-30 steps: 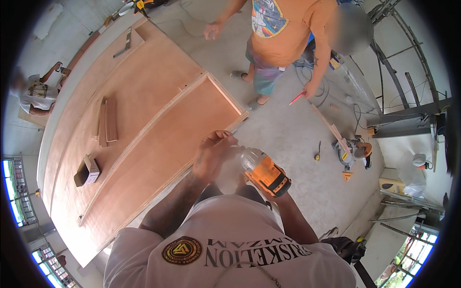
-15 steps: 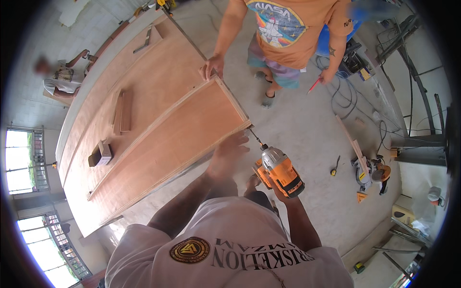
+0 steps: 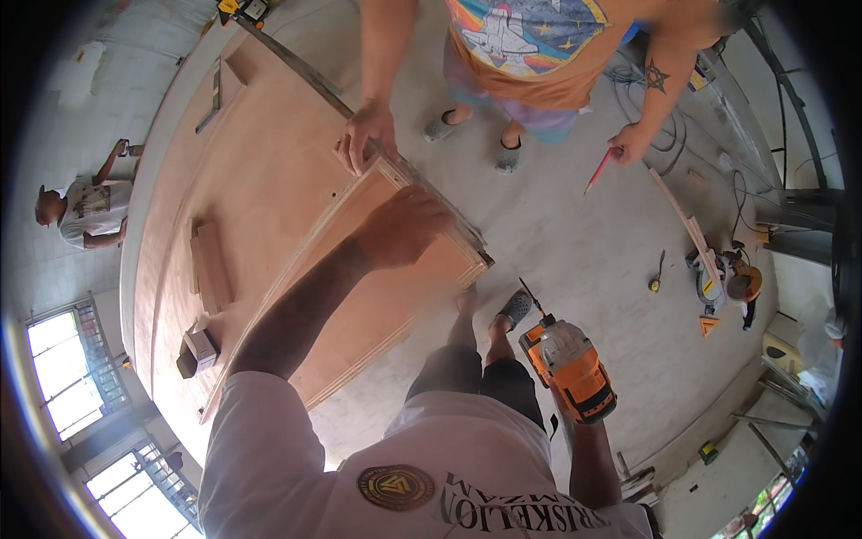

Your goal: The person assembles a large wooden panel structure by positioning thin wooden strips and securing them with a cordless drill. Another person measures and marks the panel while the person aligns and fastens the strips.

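Note:
My right hand (image 3: 561, 409) grips an orange and black cordless drill (image 3: 576, 370), its long thin bit pointing up and left, apart from the wood. My left hand (image 3: 409, 226) reaches across a framed plywood panel (image 3: 373, 310), its fingers curled over the strip along the panel's right end. The panel lies on a large curved plywood surface (image 3: 269, 162). Facing me, a person in an orange T-shirt rests one hand (image 3: 368, 139) at the panel's upper corner. That person's other hand (image 3: 631, 144) holds a red pencil (image 3: 599, 171).
Wood offcuts (image 3: 209, 269), an open small box (image 3: 197, 350) and a square (image 3: 210, 97) lie on the plywood. A tape measure (image 3: 655, 285) and a mitre saw (image 3: 725, 278) with a long board stand on the floor at right, near cables. Another person (image 3: 90, 211) works at far left.
My left hand has moved from the panel's near edge up onto its end strip. The drill has come away from the panel corner, down and right. The pencil is still held.

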Available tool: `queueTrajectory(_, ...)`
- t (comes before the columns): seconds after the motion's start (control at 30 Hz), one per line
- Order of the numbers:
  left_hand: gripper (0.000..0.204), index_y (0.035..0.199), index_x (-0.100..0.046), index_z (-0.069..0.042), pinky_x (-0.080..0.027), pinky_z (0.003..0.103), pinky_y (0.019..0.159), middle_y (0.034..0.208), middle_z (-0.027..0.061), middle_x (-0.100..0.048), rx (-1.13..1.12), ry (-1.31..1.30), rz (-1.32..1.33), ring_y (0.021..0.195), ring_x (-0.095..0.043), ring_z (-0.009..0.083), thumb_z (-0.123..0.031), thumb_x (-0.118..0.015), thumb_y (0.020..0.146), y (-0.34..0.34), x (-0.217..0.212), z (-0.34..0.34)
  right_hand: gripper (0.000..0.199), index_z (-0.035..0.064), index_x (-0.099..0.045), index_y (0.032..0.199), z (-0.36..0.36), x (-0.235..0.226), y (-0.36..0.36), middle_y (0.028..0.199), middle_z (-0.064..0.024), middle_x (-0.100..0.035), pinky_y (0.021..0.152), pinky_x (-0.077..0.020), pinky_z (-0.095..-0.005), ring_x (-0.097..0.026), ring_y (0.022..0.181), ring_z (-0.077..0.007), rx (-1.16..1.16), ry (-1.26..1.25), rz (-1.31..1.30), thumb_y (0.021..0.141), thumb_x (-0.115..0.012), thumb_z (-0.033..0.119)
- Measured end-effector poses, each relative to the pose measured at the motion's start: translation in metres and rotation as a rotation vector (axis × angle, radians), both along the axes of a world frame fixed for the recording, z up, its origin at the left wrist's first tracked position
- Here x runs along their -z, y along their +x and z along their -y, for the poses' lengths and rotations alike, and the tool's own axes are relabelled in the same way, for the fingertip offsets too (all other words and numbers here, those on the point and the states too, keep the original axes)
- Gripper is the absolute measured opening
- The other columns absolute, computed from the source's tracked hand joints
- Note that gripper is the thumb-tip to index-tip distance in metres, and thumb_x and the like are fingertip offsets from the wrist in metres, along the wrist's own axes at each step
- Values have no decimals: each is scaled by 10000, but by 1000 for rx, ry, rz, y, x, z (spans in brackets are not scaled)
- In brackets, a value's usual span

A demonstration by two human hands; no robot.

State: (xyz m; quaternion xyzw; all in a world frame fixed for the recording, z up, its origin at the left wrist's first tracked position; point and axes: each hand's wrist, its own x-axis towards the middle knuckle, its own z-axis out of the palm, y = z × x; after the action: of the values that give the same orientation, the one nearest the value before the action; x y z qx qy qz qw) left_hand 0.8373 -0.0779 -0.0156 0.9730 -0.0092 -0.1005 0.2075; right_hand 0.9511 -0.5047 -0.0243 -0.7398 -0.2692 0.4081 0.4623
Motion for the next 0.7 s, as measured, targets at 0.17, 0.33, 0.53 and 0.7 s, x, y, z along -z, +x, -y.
queueTrajectory(0.17, 432, 1232, -618, -79, -416, 449, 1123, 1199, 76, -633, 18, -43, 54, 1211, -569, 283, -18, -725, 818, 0, 16, -8, 391, -2, -568, 1399, -32, -15, 2, 1279, -161, -689, 952, -621, -405, -723, 1110, -271, -134, -81, 153, 1114, -444, 237)
queueTrajectory(0.33, 434, 1200, -630, -83, -425, 422, 1076, 1175, 73, -638, 58, -12, 99, 1187, -576, 272, 4, -703, 781, 1, 22, -12, 441, 1, -531, 1459, -63, -8, 4, 1381, -183, -649, 1110, -524, -448, -679, 1224, -296, 400, 489, -1303, 1136, -401, 270)
queueTrajectory(0.53, 421, 1195, -635, -76, -424, 411, 1073, 1174, 59, -640, 110, -9, 61, 1186, -583, 260, -2, -686, 784, 7, 19, -14, 505, 14, -421, 1564, -32, 21, -8, 1486, -224, -562, 1139, -507, -469, -624, 1311, -332, 143, 165, -767, 1137, -369, 278)
queueTrajectory(0.7, 420, 1200, -638, -67, -424, 414, 1082, 1184, 58, -642, 179, -19, 58, 1189, -587, 256, -11, -685, 787, 9, 23, -20, 514, 18, -404, 1574, -43, 21, -11, 1487, -235, -552, 1090, -560, -461, -623, 1309, -345, 573, 595, -1512, 1122, -401, 261)
